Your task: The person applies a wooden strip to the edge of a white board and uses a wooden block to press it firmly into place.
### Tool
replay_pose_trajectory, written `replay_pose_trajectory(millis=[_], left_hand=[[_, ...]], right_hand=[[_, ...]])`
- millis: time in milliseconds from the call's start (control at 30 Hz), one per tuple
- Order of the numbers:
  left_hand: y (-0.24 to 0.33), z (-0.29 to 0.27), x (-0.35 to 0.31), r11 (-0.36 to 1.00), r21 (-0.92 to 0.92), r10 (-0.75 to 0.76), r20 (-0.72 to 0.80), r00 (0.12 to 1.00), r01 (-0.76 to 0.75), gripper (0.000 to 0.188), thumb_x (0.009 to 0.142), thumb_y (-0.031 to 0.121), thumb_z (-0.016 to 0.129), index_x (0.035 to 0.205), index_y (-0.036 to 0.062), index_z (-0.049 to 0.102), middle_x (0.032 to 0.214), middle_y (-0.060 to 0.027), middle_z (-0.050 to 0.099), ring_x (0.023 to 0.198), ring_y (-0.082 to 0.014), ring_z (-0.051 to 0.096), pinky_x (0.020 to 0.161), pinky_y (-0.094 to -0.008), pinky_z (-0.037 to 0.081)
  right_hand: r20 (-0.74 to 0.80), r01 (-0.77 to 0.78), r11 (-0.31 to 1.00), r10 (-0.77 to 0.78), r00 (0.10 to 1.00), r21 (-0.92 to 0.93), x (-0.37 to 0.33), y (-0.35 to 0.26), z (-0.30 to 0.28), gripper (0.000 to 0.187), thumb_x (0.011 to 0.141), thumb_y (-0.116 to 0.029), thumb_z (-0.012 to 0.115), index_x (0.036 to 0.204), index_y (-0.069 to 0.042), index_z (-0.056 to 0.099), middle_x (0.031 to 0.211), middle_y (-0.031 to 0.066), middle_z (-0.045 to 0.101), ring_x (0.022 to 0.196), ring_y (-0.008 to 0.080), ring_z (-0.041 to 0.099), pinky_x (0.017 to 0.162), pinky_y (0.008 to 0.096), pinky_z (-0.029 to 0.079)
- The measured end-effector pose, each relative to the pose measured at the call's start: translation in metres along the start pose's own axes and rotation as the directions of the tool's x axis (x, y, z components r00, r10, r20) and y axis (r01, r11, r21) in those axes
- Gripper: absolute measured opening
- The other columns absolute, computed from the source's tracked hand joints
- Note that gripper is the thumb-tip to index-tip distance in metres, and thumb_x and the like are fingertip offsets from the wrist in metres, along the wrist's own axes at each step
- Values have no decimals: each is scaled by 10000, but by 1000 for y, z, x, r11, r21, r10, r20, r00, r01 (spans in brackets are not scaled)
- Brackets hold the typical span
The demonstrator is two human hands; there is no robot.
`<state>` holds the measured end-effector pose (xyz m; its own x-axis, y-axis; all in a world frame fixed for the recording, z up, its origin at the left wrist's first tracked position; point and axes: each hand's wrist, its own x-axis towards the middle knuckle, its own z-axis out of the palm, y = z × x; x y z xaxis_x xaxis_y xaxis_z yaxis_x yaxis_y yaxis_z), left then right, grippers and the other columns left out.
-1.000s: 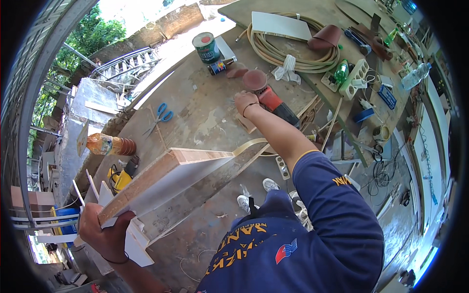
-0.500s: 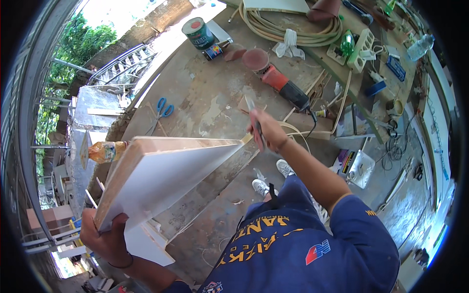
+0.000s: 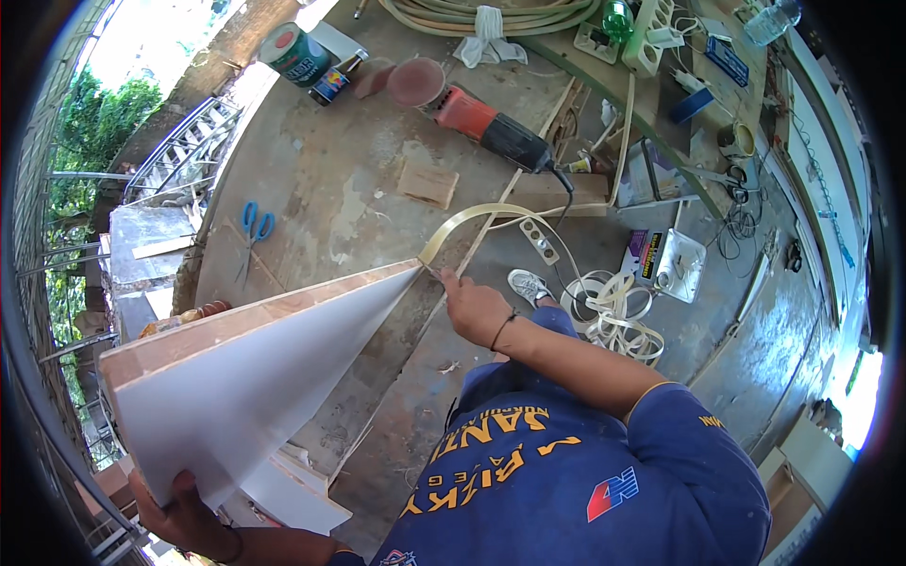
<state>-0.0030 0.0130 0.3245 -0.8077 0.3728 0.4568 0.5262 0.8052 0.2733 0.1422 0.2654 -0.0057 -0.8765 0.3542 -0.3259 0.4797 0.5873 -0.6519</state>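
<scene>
A white-faced board with a bare wooden edge stands tilted at the left. My left hand is closed round its near lower corner, thumb on the white face. At the board's far corner, my right hand is closed, with a thin pointed tip showing ahead of its fingers; most of that tool is hidden in the hand. The tip is close to a cream edging strip, which meets the board's corner and curves away to the right. Its loose coils lie on the floor.
On the worktable lie blue-handled scissors, a wood block and a red-and-black sander. A green can stands at the back. Near the floor coils are a power strip and white tray.
My right hand has come down and left from above the table to the board's far corner. The board's edge has swung lower at the left, and the whole view has shifted.
</scene>
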Motion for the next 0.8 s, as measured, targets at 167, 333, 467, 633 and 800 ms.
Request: replay_pose_trajectory(millis=[167, 333, 467, 633, 800], left_hand=[[-10, -11, -2, 993, 117, -1, 29, 1000, -2, 679, 750, 608, 610, 1000, -23, 587, 788, -84, 626, 698, -157, 579, 619, -291, 448], [-11, -11, -2, 979, 201, 15, 20, 1000, -18, 685, 750, 601, 613, 1037, -21, 592, 813, -102, 634, 720, -177, 593, 639, -305, 459], [-5, -10, -6, 970, 241, -12, -22, 1000, 17, 667, 745, 584, 629, 1043, -12, 593, 822, -96, 634, 737, -183, 591, 652, -308, 458], [-6, -13, -12, 994, 109, 16, 18, 1000, -18, 605, 760, 530, 651, 1025, -10, 591, 833, -87, 632, 739, -180, 587, 650, -307, 454], [-9, -8, -7, 984, 177, 28, -5, 1000, -26, 528, 783, 471, 662, 967, -18, 581, 783, -73, 616, 695, -150, 559, 634, -288, 440]], right_hand=[[51, -2, 1000, 3, 999, -27, 6, -5, -11, 444, 824, -105, 424, 1240, 34, 352, 852, 237, 594, 691, 376, 619, 625, 460, 503], [189, -73, 994, 55, 980, 85, 16, -6, -21, 394, 828, -135, 426, 1187, 17, 370, 792, 242, 620, 758, 415, 607, 689, 501, 471], [226, -120, 990, 101, 969, 71, 11, -10, -21, 353, 828, -129, 422, 1149, 13, 386, 801, 243, 621, 763, 411, 610, 683, 499, 474], [189, -106, 989, 85, 978, 106, -6, -3, -19, 354, 810, -115, 436, 1137, 11, 386, 768, 242, 618, 736, 419, 608, 671, 501, 475], [165, -90, 993, 76, 983, 81, -10, 0, -17, 373, 797, -111, 445, 1137, 29, 380, 762, 244, 616, 728, 424, 605, 666, 503, 474]])
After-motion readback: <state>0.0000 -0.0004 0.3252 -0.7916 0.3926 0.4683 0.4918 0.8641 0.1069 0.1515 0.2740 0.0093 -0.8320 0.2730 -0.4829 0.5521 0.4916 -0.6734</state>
